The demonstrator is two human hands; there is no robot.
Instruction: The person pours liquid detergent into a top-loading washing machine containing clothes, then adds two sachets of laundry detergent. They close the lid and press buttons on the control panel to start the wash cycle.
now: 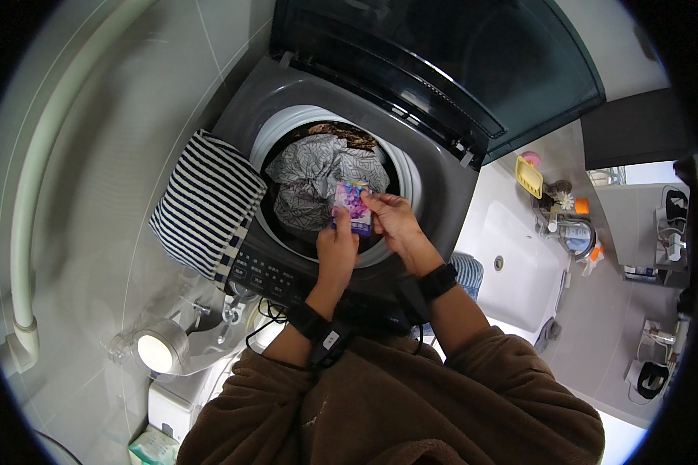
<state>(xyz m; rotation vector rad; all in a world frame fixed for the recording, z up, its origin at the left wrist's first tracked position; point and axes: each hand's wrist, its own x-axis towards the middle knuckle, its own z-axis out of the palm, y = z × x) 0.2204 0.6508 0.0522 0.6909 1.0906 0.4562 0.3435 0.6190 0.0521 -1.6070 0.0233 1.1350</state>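
Observation:
A small purple and pink printed packet (354,203) is held upright between both hands, over the open drum of a top-loading washing machine (457,203). My left hand (336,246) grips its lower left side, thumb against the front. My right hand (396,221) pinches the right edge between thumb and fingers. Behind the packet, grey patterned cloth (306,167) lies bunched in the drum, with a brown and black patterned piece (347,134) at the far side. The contents of the packet cannot be seen.
The dark machine lid (442,62) stands raised at the back. A navy and white striped cloth (205,205) rests over the machine's left corner, beside the control panel (265,271). To the right is a white sink (512,260) with a faucet (578,236). A pipe (43,167) runs along the left wall.

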